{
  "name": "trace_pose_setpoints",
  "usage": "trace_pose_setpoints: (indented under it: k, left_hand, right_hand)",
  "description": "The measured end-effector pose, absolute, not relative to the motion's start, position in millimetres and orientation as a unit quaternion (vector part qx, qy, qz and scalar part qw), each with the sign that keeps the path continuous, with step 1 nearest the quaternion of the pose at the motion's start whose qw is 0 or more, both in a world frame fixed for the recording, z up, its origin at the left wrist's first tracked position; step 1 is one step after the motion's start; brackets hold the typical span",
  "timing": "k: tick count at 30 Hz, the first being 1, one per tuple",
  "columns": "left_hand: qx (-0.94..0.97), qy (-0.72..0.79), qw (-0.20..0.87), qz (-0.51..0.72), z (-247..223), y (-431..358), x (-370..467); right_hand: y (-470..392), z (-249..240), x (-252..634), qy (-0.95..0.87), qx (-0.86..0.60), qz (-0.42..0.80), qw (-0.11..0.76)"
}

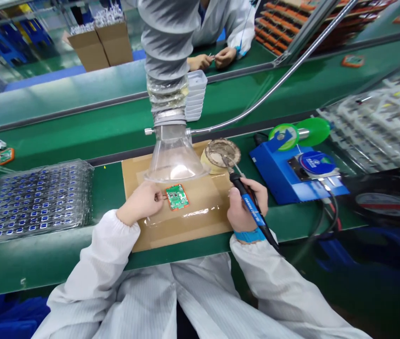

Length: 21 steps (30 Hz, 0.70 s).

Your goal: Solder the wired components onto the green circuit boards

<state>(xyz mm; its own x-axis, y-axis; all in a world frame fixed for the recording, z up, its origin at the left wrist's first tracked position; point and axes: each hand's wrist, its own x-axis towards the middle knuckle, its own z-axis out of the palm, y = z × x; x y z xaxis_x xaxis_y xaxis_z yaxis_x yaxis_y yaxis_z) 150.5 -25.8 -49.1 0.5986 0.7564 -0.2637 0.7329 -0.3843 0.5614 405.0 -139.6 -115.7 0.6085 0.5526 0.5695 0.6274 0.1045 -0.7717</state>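
Observation:
My right hand [245, 205] grips a soldering iron [251, 207] with a black and blue handle. Its metal tip reaches over a round, crusted pot [217, 157]; whether they touch I cannot tell. A thin metal guide runs alongside the tip. A green circuit board [177, 197] with an orange edge lies on a taped cardboard sheet [203, 226]. At the board's left edge, my left hand [141, 202] is closed in a pinch around thin dark wires that reach the board. The fingertips partly hide them.
A clear fume hood [177, 157] on a grey hose hangs just behind the board. Clear trays [41, 200] of small blue parts are stacked left. A blue solder feeder [292, 165] stands right. Across the green conveyor [115, 117], another person's hands [212, 60] work near stacked white trays [196, 96].

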Motion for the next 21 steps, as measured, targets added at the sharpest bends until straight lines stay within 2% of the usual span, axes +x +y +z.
trace_pose_setpoints:
  k: [2, 4, 7, 10, 13, 16, 19, 21]
  left_hand:
    - [0.827, 0.454, 0.326, 0.058, -49, -33, 143]
    - [0.771, 0.475, 0.415, 0.088, -48, -36, 129]
    - [0.601, 0.509, 0.604, 0.119, -43, -30, 105]
    - [0.483, 0.545, 0.662, 0.175, -33, -7, 85]
    - [0.474, 0.596, 0.578, 0.294, -18, 30, 74]
    - [0.534, 0.665, 0.334, 0.401, -10, 58, 73]
    - [0.613, 0.680, 0.101, 0.389, -23, 47, 81]
    - [0.690, 0.631, 0.097, 0.340, -45, 18, 85]
  right_hand:
    - [-141, -115, 405, -0.445, -0.663, -0.023, 0.601]
    - [-141, -113, 405, -0.444, -0.657, -0.018, 0.609]
    - [-143, -111, 404, -0.446, -0.650, -0.017, 0.616]
    - [-144, -111, 403, -0.454, -0.640, -0.006, 0.619]
    - [-144, -114, 403, -0.466, -0.628, 0.004, 0.623]
    - [-145, -117, 403, -0.465, -0.626, 0.019, 0.625]
    - [-145, -119, 402, -0.450, -0.639, 0.045, 0.622]
    - [-144, -118, 401, -0.436, -0.647, 0.056, 0.623]
